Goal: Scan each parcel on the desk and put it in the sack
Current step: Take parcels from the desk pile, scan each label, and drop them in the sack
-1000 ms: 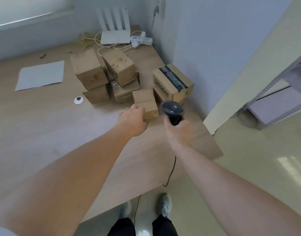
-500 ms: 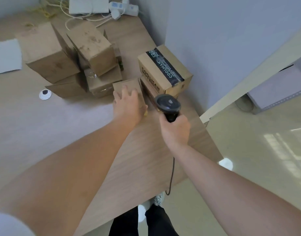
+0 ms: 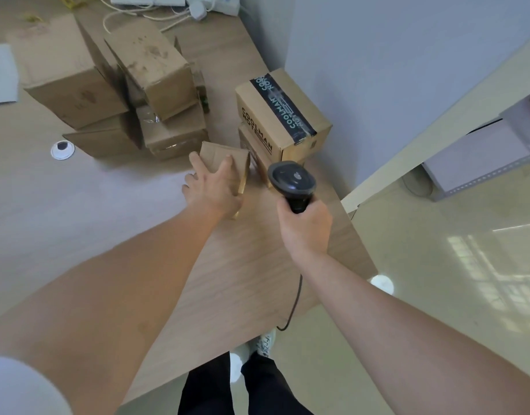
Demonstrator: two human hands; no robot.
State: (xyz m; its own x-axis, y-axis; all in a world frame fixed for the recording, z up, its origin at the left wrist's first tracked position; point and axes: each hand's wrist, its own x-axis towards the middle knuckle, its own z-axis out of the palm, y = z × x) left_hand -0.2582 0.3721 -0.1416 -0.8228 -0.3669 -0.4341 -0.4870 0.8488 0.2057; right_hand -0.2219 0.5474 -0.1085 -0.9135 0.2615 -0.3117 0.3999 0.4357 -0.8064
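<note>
Your shoes [image 3: 265, 344] and dark trousers show at the near edge of the wooden bench [image 3: 233, 283], on a pale tiled floor. The scanner's black cable [image 3: 293, 307] hangs off that edge.

Your right hand [image 3: 305, 226] is wrapped round the grip of a black handheld barcode scanner [image 3: 292, 182]; its head points away from you toward the boxes. Your left hand [image 3: 212, 190] lies palm-down on a small cardboard parcel [image 3: 224, 158], fingers [image 3: 226, 167] spread over its top. The parcel appears tilted, right edge up; whether it is clear of the bench, you cannot tell.

Just beyond the scanner: a box with black "COOLMAN" tape [image 3: 283, 115], stacked on another box, close to the wall. Left of that: a pile of plain brown cartons [image 3: 123, 85]. A round white cable grommet [image 3: 62, 149] sits left of the pile. Far edge: white power strip [image 3: 215, 4] and cords. The sack is out of view.
</note>
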